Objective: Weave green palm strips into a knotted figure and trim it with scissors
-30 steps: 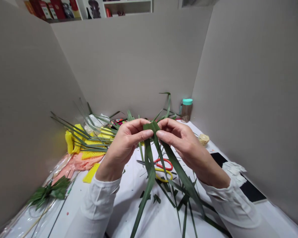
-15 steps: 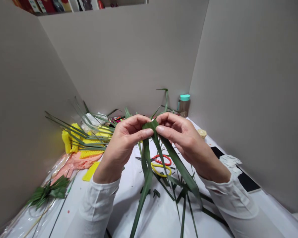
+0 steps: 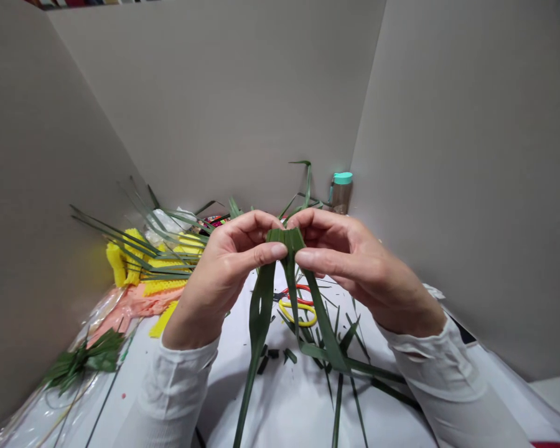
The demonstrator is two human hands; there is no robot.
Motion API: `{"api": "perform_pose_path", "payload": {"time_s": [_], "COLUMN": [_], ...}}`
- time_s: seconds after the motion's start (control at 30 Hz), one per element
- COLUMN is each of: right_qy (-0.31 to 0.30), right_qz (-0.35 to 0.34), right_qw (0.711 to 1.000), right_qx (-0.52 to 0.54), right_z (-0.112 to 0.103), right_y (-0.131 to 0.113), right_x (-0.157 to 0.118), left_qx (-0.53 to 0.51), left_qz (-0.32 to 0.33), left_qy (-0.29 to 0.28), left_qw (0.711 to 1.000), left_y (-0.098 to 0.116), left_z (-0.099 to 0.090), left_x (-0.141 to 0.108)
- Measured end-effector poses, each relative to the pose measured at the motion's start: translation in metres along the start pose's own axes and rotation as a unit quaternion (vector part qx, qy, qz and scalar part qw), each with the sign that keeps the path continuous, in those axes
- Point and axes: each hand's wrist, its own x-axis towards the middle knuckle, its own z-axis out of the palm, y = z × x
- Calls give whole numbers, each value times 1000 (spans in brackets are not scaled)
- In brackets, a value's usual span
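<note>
Between both hands, in the middle of the view, hang long green leaf strips (image 3: 288, 254) folded over at the top. My left hand (image 3: 245, 258) pinches the left part of the fold between thumb and fingers. The right part is pinched by my right hand (image 3: 343, 252), its thumb pressed on the front. The strips' tails spread down towards the white table (image 3: 280, 410). Beneath the hands lie scissors with one red and one yellow handle (image 3: 303, 313), partly hidden by the strips. Small cut leaf pieces (image 3: 273, 353) are scattered nearby.
Yellow mesh foam (image 3: 135, 252), pink material (image 3: 133, 308) and long leaves (image 3: 112, 231) lie at the left. A green leaf bundle (image 3: 86, 361) is nearer the front left. A bottle with a turquoise lid (image 3: 342, 194) stands at the back by the grey walls (image 3: 224, 93).
The folded leaf top now looks wider and flatter between my fingers, and its strips hang straighter. My hands have shifted slightly apart. The view has tilted a little down, hiding most of the shelf.
</note>
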Motion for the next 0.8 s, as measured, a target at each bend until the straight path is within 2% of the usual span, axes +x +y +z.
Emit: {"api": "perform_pose_path", "payload": {"time_s": [0.3,0.57,0.8], "right_qy": [23,29,-4], "right_qz": [-4,-38,-28], "right_qw": [1000,997,1000], "right_qx": [20,-57,13], "right_z": [6,5,3], "right_y": [0,0,-1], "right_x": [-3,-3,-4], "left_qx": [4,-5,-34], "left_qz": [-5,-23,-34], "left_qy": [26,16,-15], "left_qw": [1000,1000,999], "left_y": [6,7,6], "left_z": [7,11,10], "left_x": [-7,-10,-10]}}
